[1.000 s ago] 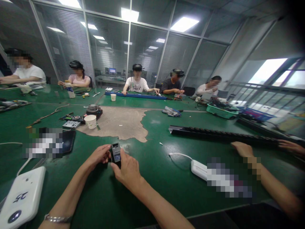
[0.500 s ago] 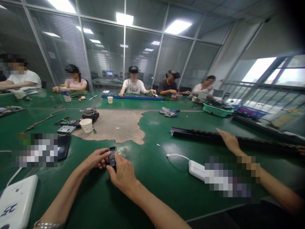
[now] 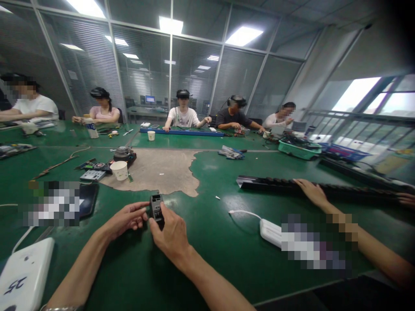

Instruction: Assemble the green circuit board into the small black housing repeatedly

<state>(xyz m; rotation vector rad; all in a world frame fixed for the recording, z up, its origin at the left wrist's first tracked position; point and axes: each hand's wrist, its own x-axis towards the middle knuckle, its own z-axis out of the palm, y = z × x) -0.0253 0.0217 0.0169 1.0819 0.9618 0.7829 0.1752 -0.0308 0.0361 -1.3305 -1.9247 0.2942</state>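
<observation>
my left hand [image 3: 126,219] and right hand [image 3: 170,235] both pinch a small black gadget [image 3: 156,208]; paper cup [image 3: 119,169] sits nearby, can't see inside it.

Both hands meet low over the green tabletop [image 3: 207,242]. The left hand [image 3: 127,219] pinches the left side of a small black device [image 3: 156,207], which stands upright. The right hand [image 3: 170,235] grips it from the front and right, thumb against its face. Beyond it lies a worn brown patch [image 3: 162,170], with a white paper cup [image 3: 119,170] at its left edge. A white power strip [image 3: 270,229] with a looping cable lies to the right. Past that, a co-worker's hand [image 3: 311,192] rests on a long black rail [image 3: 269,183]. A white box [image 3: 22,276] sits at the near left corner. Several people sit along the far side.
</observation>
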